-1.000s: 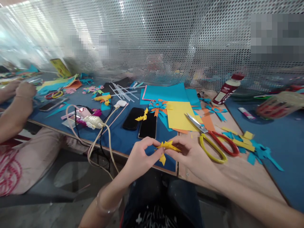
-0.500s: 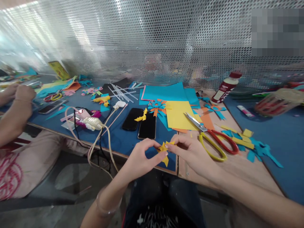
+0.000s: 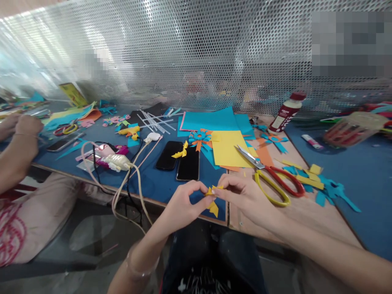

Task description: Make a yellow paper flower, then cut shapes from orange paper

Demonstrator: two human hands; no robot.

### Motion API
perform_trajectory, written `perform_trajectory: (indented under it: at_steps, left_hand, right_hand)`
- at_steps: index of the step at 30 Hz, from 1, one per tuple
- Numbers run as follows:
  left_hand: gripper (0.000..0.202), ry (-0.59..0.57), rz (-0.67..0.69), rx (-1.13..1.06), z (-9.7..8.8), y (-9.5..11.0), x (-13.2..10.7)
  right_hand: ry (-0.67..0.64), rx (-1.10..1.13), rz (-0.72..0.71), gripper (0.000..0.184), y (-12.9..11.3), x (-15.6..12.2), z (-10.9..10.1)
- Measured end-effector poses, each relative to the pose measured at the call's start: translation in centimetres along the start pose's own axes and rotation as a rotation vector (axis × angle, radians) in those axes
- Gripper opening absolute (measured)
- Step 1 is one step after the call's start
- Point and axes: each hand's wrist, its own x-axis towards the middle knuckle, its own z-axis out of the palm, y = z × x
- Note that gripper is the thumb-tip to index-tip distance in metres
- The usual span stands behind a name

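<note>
Yellow strip point(image 3: 213, 209): left hand point(image 3: 186, 204) and right hand point(image 3: 242, 194) both pinched on it. Likely mid-shaping; next move calls for steady, light pressure.

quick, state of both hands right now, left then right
Left hand: closed, pinching the folded yellow paper.
Right hand: closed, pinching the same folded yellow paper.

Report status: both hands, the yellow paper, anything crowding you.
Left hand and right hand pinching yellow folded paper. Paper held near table's front edge. Scissors lying close beside right hand, possible snag.
</note>
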Motion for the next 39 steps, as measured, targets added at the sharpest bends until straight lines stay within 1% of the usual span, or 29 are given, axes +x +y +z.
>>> perform_trajectory:
  at_steps: [4,7,9,12,15,17,21,26,30,33,36,39]
  left_hand:
    - [0.020,0.064,-0.006,-0.037,-0.1,-0.5,0.0]
    - [0.021,0.130,-0.014,-0.069,-0.2,-0.9,-0.1]
    - [0.022,0.153,-0.017,-0.099,-0.1,-1.1,-0.2]
    - [0.022,0.143,-0.022,-0.119,-0.1,-1.0,-0.2]
    - [0.019,0.107,-0.011,-0.100,-0.1,-0.7,-0.1]
    - [0.021,0.105,-0.001,-0.092,-0.2,-0.5,-0.1]
    - [0.017,0.156,-0.003,-0.102,-0.1,-0.4,-0.1]
    - [0.015,0.220,-0.005,-0.116,-0.1,-0.8,0.0]
    - [0.016,0.196,-0.018,-0.094,-0.1,-0.8,0.1]
    - [0.018,0.189,-0.027,-0.062,0.0,-0.6,0.1]
    - [0.017,0.185,-0.038,-0.033,-0.1,-0.6,0.1]
    - [0.017,0.150,-0.047,-0.033,-0.4,-0.7,0.2]
  right_hand:
    - [-0.008,-0.061,0.047,0.021,0.0,0.1,-0.1]
    - [-0.002,-0.095,0.054,0.033,-0.2,0.1,-0.3]
    - [0.015,-0.114,0.052,0.029,-0.3,0.1,-0.5]
    - [0.033,-0.106,0.030,0.019,-0.5,0.0,-0.6]
    - [0.022,-0.122,0.024,0.018,-0.6,0.0,-0.7]
    - [0.009,-0.151,0.022,0.016,-0.7,0.0,-0.7]
    - [-0.022,-0.183,0.026,0.015,-0.7,0.1,-0.6]
    - [-0.034,-0.138,0.036,0.018,-0.5,0.2,-0.6]
    - [-0.013,-0.144,0.042,0.019,-0.1,0.3,-0.6]
    - [-0.009,-0.165,0.023,0.015,-0.2,0.3,-0.4]
    - [-0.002,-0.239,-0.022,0.012,-0.9,0.3,-0.2]
    - [-0.011,-0.351,-0.075,0.013,-1.8,0.4,-0.2]
